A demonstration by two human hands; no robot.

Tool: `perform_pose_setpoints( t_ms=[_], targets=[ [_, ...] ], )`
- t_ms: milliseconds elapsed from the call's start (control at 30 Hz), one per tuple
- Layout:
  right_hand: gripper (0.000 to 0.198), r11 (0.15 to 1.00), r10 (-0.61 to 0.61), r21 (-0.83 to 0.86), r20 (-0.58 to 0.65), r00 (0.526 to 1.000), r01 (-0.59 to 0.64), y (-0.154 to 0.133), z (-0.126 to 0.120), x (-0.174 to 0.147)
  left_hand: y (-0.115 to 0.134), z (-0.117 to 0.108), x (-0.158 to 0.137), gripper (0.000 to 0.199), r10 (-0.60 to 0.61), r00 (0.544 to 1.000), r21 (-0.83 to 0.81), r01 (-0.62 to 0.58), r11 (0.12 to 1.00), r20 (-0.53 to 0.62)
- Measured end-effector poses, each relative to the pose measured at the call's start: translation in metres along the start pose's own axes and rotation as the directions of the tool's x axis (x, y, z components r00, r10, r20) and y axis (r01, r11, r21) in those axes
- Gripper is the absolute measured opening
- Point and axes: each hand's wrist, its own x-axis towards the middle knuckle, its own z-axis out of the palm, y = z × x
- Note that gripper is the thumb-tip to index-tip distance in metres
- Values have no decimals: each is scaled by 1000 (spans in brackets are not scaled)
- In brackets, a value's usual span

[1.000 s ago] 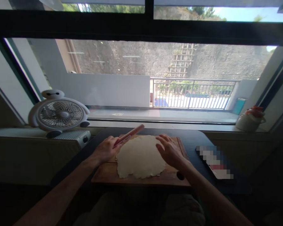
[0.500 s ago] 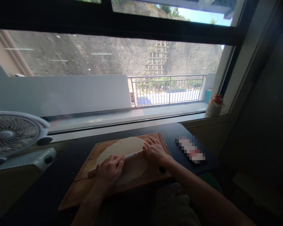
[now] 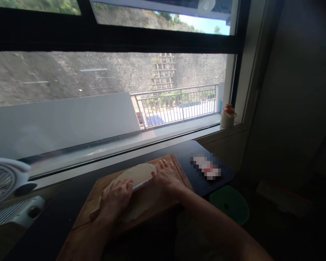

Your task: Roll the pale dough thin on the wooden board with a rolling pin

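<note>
A wide, thin sheet of pale dough (image 3: 140, 172) lies on a wooden board (image 3: 80, 223). A rolling pin (image 3: 141, 185) crosses it at a slant, its bare left end jutting out beside my left wrist. My left hand (image 3: 117, 194) lies over the left part of the pin, fingers pointing forward and bent across it. Over the right part rests my right hand (image 3: 166, 175), fingers reaching past the pin towards the board's far right corner. Both palms press on the pin and hide much of it. Dough shows on both sides of the pin.
The board sits on a dark table (image 3: 186, 148) below a window. A blurred-out flat object (image 3: 206, 166) lies at the table's right. A green stool (image 3: 229, 206) stands beyond the right edge. A white fan (image 3: 5, 181) is at left, a jar (image 3: 228, 117) on the sill.
My view has swung right, so the scene sits further left and more of the green stool shows. Both hands stay on the rolling pin; the left fingers now look straighter.
</note>
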Motion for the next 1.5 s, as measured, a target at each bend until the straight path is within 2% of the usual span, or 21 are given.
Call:
perform_pose_setpoints(
  t_ms=[67,167,233,300,433,500,567,700,767,833,967,1033,1067,1133,1267,1333,1400,1500],
  targets=[
    [57,998,-60,-2,-57,997,60,5,2,-34,-3,11,-24,49,54,998,28,-53,998,-14],
    [55,988,-155,-12,-109,982,154,13,-1,-88,-6,25,-68,50,152,984,20,-151,988,-94],
    [56,986,-167,-19,-107,980,166,14,-6,-99,-6,27,-79,51,177,977,0,-178,984,-120],
    [59,990,-144,-18,-81,986,143,11,-9,-82,-5,24,-65,52,151,984,-16,-153,988,-94],
    [62,1000,15,0,12,1000,-15,-1,-5,-16,-5,12,-2,51,75,997,-15,-74,997,24],
    [61,998,70,4,-1,998,-70,-5,-2,-2,-6,8,15,52,53,996,-17,-52,998,72],
    [61,999,42,7,-48,998,-42,-4,1,-15,-10,11,10,53,57,995,-17,-56,998,82],
    [61,996,-89,5,-81,993,89,5,3,-75,-16,26,-40,56,150,989,-6,-150,989,-1],
    [62,994,-108,-7,-77,991,108,7,1,-86,-13,26,-51,57,160,987,4,-160,987,-32],
    [63,996,-91,-12,-49,995,91,8,-1,-70,-6,20,-41,57,118,993,13,-118,993,-18],
    [63,999,29,-16,16,999,-28,0,-2,-7,3,4,15,55,33,995,16,-34,999,90],
    [60,998,60,-19,0,998,-60,-4,-4,4,2,1,29,56,37,991,4,-38,999,125],
    [60,998,56,-19,-15,998,-56,-5,-5,-1,0,3,27,57,47,992,-1,-47,999,118],
    [61,1000,17,-22,-44,999,-18,-5,-3,-29,-7,13,6,59,82,995,-6,-81,997,56],
    [63,997,-77,-30,-49,996,75,-2,-2,-108,-16,37,-69,60,184,972,-11,-188,982,-147],
    [63,995,-91,-33,-48,995,89,-1,-4,-121,-14,37,-87,62,211,957,-4,-216,976,-197],
    [63,997,-77,-36,-44,996,76,-1,-5,-107,-9,33,-75,62,181,970,-1,-184,983,-162],
    [65,1000,-7,-28,-2,1000,7,-4,-6,-56,-4,24,-19,62,93,994,-1,-93,996,-54]
  ],
)
